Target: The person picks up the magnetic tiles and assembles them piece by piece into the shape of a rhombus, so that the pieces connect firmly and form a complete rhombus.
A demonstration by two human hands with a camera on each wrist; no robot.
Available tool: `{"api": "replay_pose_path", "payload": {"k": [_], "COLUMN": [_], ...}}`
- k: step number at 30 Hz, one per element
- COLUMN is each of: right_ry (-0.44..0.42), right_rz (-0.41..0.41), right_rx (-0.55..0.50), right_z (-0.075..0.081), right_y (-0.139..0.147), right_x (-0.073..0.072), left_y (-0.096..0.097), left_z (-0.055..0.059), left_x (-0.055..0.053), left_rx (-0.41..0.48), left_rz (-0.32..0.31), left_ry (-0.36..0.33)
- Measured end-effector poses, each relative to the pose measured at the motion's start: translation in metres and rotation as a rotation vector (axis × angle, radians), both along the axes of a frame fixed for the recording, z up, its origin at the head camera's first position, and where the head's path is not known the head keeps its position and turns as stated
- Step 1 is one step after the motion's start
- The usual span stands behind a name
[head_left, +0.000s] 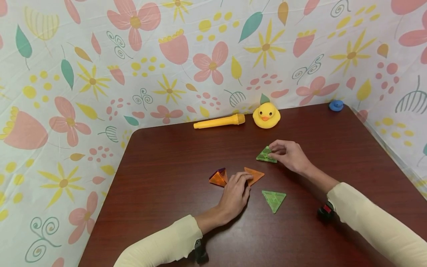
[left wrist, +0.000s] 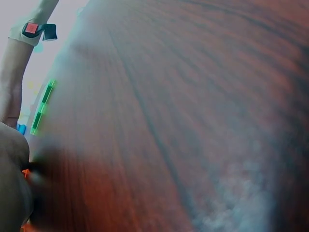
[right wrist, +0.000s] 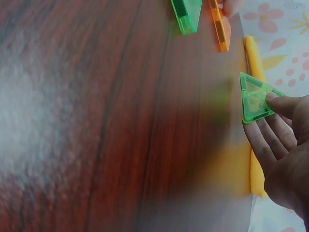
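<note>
In the head view my right hand (head_left: pixel 291 155) pinches a translucent green triangle magnetic tile (head_left: pixel 265 155). The right wrist view shows my thumb on the face of this green tile (right wrist: pixel 253 96), with the fingers behind it. My left hand (head_left: pixel 234 196) lies lower and to the left, its fingertips touching a flat orange triangle tile (head_left: pixel 255 175). Left of those fingers sits a small folded group of tiles, with an orange triangle (head_left: pixel 218 179) in front and a dark purple one (head_left: pixel 221 171) behind. A second green triangle tile (head_left: pixel 274 200) lies below the orange one, untouched.
Along the back edge of the brown table (head_left: pixel 160 159) lie a yellow toy microphone (head_left: pixel 218 121) and a yellow rubber duck (head_left: pixel 266 115). A small blue duck (head_left: pixel 336 105) stands in the far right corner. Behind the table hangs a flowered cloth (head_left: pixel 213 48).
</note>
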State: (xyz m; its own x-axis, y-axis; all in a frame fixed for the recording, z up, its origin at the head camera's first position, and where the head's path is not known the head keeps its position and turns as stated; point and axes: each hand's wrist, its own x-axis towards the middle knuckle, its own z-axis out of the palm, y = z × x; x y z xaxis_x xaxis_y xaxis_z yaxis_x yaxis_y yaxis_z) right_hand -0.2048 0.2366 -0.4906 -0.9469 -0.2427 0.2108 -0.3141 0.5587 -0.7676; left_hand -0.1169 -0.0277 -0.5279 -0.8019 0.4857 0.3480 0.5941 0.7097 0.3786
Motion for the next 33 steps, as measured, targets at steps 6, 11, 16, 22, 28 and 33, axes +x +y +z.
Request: {"api": "replay_pose_path", "payload": {"k": [6, 11, 16, 22, 28, 33], "right_ry": [0.009, 0.010, 0.022, 0.019, 0.034, 0.037], "right_rz": [0.034, 0.058, 0.082, 0.115, 0.123, 0.128], "right_rx": [-0.032, -0.033, -0.006, 0.006, 0.002, -0.001], "right_z": [0.003, 0.005, 0.009, 0.003, -0.003, -0.003], "right_y": [-0.009, -0.020, -0.035, -0.048, -0.051, -0.052], "right_x": [0.005, 0.012, 0.019, 0.026, 0.030, 0.030], "left_y": [0.000, 0.000, 0.000, 0.000, 0.001, 0.000], "left_z": [0.000, 0.000, 0.001, 0.001, 0.001, 0.001], "left_x": [-0.001, -0.001, -0.002, -0.002, -0.001, -0.001], "left_rx": [-0.006, -0.011, -0.011, -0.010, -0.009, -0.004], "left_rz": [0.000, 0.001, 0.000, -0.005, -0.006, -0.006], "left_ry": [-0.007, -0.013, -0.008, -0.010, -0.013, -0.011]}}
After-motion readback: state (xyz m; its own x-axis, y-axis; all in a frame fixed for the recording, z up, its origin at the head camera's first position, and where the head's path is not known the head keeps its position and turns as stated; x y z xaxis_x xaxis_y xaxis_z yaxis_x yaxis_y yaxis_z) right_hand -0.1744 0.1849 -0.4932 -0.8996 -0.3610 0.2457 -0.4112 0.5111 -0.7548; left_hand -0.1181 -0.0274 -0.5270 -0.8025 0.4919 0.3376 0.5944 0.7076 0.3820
